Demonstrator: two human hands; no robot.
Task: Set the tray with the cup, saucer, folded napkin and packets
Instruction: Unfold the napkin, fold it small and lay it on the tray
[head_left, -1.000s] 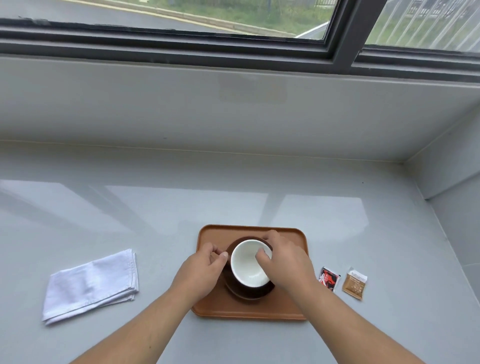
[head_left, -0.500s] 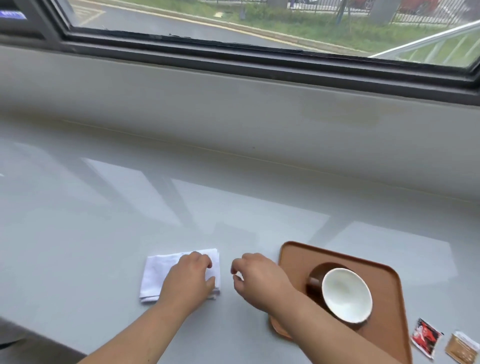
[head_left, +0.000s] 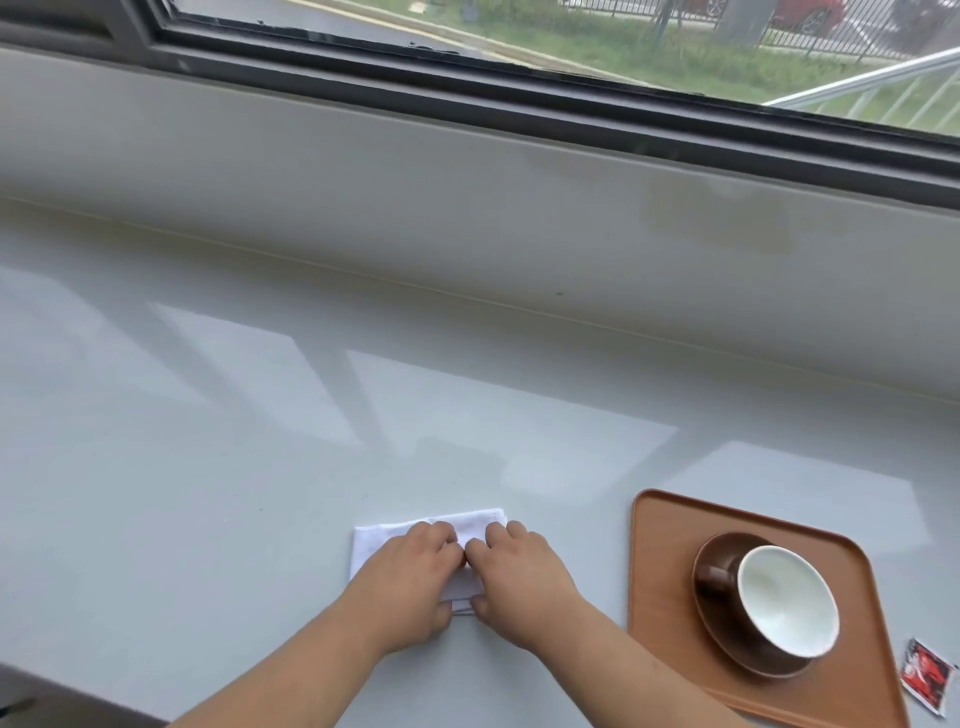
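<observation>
At seven o'clock on the counter (head_left: 208, 467), the left hand (head_left: 410, 587) stays pinching the folded napkin (head_left: 467, 527); the right hand (head_left: 519, 582), free half a second ago, now pinches it too. At four o'clock, cup (head_left: 787, 600) and saucer (head_left: 727, 639) sit on the tray (head_left: 660, 545), red packet (head_left: 927, 678) beside.

A single wide-angle head-worn camera looks forward and down over a grey counter (head_left: 260, 467) toward the window (head_left: 571, 62). It sits close above the person's forearms; the tray (head_left: 670, 582) is cut off at the lower right edge.
</observation>
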